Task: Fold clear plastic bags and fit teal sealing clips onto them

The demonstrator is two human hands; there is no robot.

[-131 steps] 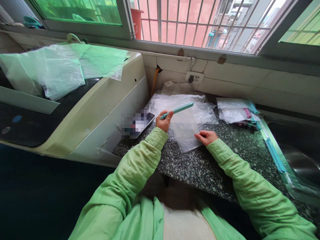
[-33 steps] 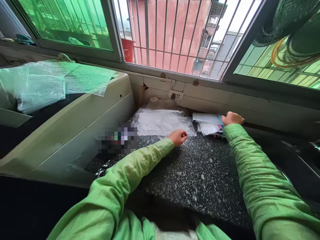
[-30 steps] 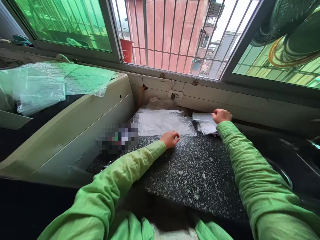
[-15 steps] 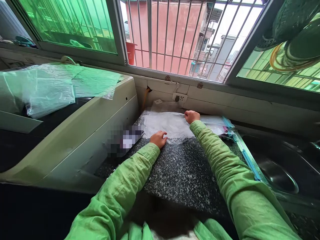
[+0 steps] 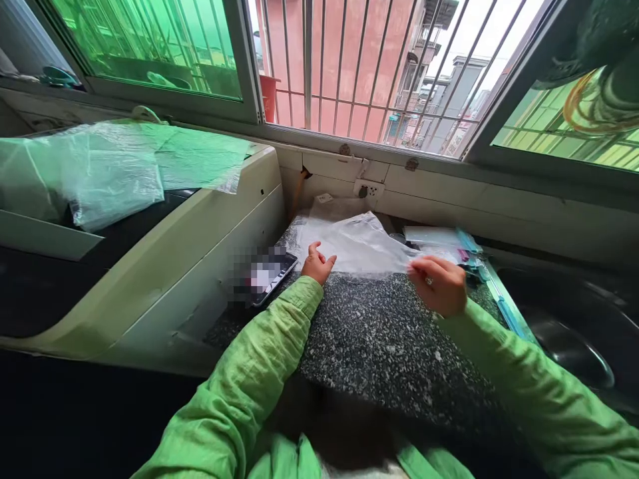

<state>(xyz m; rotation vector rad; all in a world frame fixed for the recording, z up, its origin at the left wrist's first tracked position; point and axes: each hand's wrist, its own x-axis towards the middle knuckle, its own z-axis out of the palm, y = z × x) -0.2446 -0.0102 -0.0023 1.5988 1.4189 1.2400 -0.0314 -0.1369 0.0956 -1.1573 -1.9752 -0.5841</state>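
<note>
A thin, clear plastic bag (image 5: 357, 249) lies over the far part of the speckled dark countertop (image 5: 369, 339). My right hand (image 5: 439, 285) pinches its right side, and the plastic is drawn up in a fold toward the fingers. At the bag's near-left edge is my left hand (image 5: 318, 263), thumb and forefinger apart, with nothing held between them. Whether its fingertips touch the plastic I cannot tell. Just left of that hand sits a phone (image 5: 275, 279), its screen partly blurred out.
Zip bags with blue sliders (image 5: 466, 243) lie by the wall on the right. Beyond them is a dark sink (image 5: 574, 339). On the left stands a cream-coloured appliance (image 5: 200, 266) with plastic sheets (image 5: 114, 173) on top. A wall socket (image 5: 369, 191) and barred window are behind.
My right hand has moved right and toward me, pulling the bag's far corner into a fold. My left hand's fingers have lifted and spread a little.
</note>
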